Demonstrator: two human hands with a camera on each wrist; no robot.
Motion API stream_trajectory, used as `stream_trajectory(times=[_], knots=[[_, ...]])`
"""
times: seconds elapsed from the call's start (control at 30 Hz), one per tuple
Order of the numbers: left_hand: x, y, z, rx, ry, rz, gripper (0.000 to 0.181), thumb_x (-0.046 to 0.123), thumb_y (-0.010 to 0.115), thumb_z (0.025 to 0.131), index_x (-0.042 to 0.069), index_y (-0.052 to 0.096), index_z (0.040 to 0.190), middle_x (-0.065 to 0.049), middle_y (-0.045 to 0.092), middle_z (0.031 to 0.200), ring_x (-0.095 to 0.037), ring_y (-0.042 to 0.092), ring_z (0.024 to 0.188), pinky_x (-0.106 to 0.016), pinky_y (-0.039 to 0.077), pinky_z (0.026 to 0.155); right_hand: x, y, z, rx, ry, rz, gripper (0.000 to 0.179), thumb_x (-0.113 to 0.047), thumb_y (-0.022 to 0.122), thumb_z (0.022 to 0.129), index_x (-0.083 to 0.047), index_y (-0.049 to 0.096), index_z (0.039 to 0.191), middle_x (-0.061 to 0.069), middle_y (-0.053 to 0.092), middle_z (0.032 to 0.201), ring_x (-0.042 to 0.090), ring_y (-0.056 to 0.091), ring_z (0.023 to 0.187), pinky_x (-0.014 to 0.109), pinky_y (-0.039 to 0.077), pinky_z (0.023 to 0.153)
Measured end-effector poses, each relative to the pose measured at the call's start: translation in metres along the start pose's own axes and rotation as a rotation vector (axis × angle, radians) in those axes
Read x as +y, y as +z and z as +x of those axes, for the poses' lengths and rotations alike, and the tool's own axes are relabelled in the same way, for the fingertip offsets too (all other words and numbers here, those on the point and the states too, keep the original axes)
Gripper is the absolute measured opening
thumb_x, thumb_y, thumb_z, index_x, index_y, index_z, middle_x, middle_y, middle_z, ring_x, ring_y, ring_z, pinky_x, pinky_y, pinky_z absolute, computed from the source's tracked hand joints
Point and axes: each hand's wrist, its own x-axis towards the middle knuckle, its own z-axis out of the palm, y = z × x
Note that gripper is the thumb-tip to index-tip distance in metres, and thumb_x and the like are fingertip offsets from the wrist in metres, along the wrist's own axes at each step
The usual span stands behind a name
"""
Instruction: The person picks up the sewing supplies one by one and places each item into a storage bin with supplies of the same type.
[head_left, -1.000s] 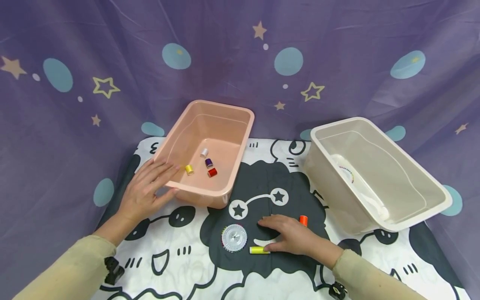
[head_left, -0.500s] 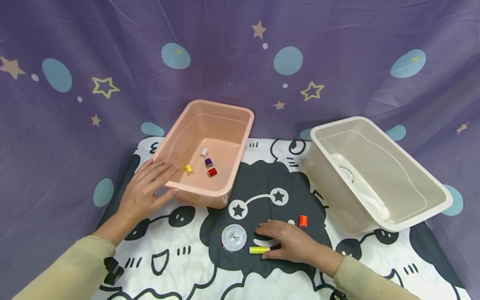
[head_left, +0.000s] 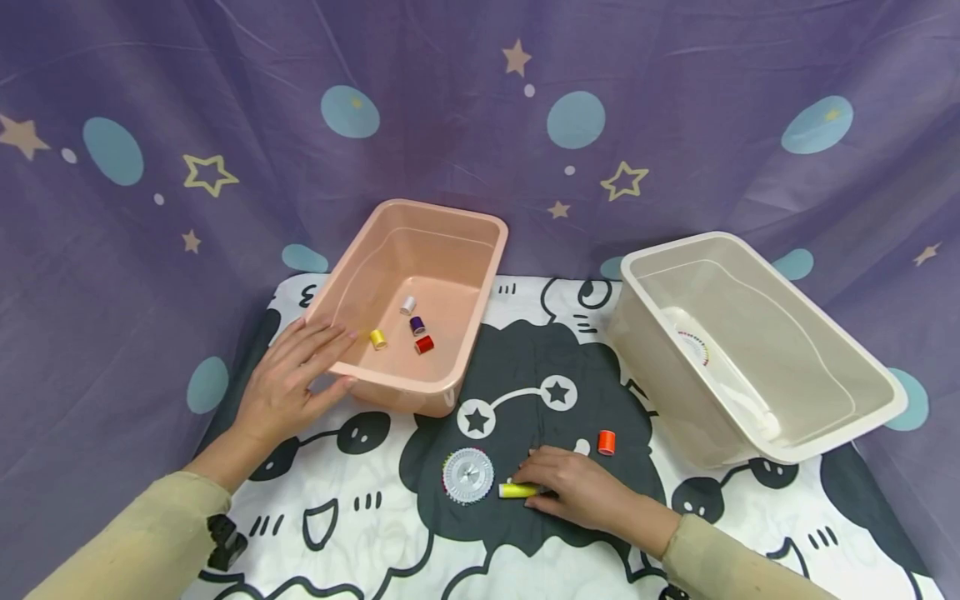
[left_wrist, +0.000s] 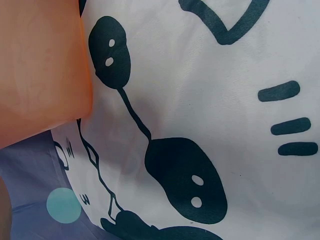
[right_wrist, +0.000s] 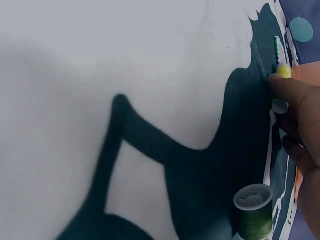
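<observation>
My right hand pinches a yellow thread spool between thumb and fingertips, low over the dark patch of the cloth. Left of it lies a round wheel of pearl-headed pins. Behind the hand an orange thread spool stands upright. In the right wrist view a green thread spool stands near the hand; the hand hides it from the head view. My left hand rests on the front left corner of the pink tub, its fingers reaching straight over the rim. White, purple, red and yellow spools lie inside.
At the right stands a beige tub with another pin wheel on its floor. A printed black-and-white cloth covers the table. A purple curtain hangs behind both tubs.
My right hand first draws back slightly from the yellow spool and bares the orange one, then closes on the yellow spool, which shifts a little away from me. My left hand stays put.
</observation>
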Motion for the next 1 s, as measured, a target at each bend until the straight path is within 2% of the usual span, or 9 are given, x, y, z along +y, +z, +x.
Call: stream_trajectory(times=[0.17, 0.23, 0.6, 1.0], knots=[[0.0, 0.0, 0.0, 0.003, 0.001, 0.002, 0.06, 0.06, 0.045, 0.09, 0.018, 0.059, 0.131, -0.011, 0.062, 0.126, -0.032, 0.051, 0.123, -0.047, 0.026, 0.116, 0.001, -0.001, 0.003, -0.002, 0.011, 0.019, 0.026, -0.021, 0.075, 0.081, -0.024, 0.069, 0.106, -0.015, 0.064, 0.099, -0.001, 0.055, 0.092, 0.017, 0.05, 0.082], [0.0, 0.0, 0.0, 0.002, 0.001, -0.002, 0.059, 0.059, 0.049, 0.089, 0.018, 0.059, 0.131, -0.011, 0.062, 0.126, -0.032, 0.051, 0.123, -0.047, 0.026, 0.116, 0.001, -0.002, 0.004, -0.004, 0.017, 0.027, 0.025, -0.02, 0.075, 0.081, -0.024, 0.069, 0.105, -0.016, 0.064, 0.098, -0.002, 0.055, 0.09, 0.015, 0.05, 0.081], [0.0, 0.001, 0.0, 0.004, 0.001, -0.006, 0.059, 0.058, 0.052, 0.088, 0.017, 0.059, 0.13, -0.011, 0.062, 0.127, -0.032, 0.051, 0.123, -0.047, 0.026, 0.116, 0.005, -0.016, 0.01, 0.039, 0.05, 0.02, 0.025, -0.02, 0.075, 0.081, -0.024, 0.069, 0.105, -0.015, 0.064, 0.098, -0.002, 0.056, 0.089, 0.018, 0.051, 0.079], [0.001, 0.0, 0.0, 0.003, -0.002, -0.003, 0.06, 0.06, 0.046, 0.09, 0.017, 0.059, 0.131, -0.01, 0.062, 0.126, -0.031, 0.051, 0.124, -0.046, 0.025, 0.116, 0.014, -0.047, 0.029, 0.172, -0.046, -0.032, 0.027, -0.017, 0.075, 0.081, -0.021, 0.069, 0.107, -0.012, 0.067, 0.101, 0.001, 0.059, 0.094, 0.024, 0.053, 0.081]])
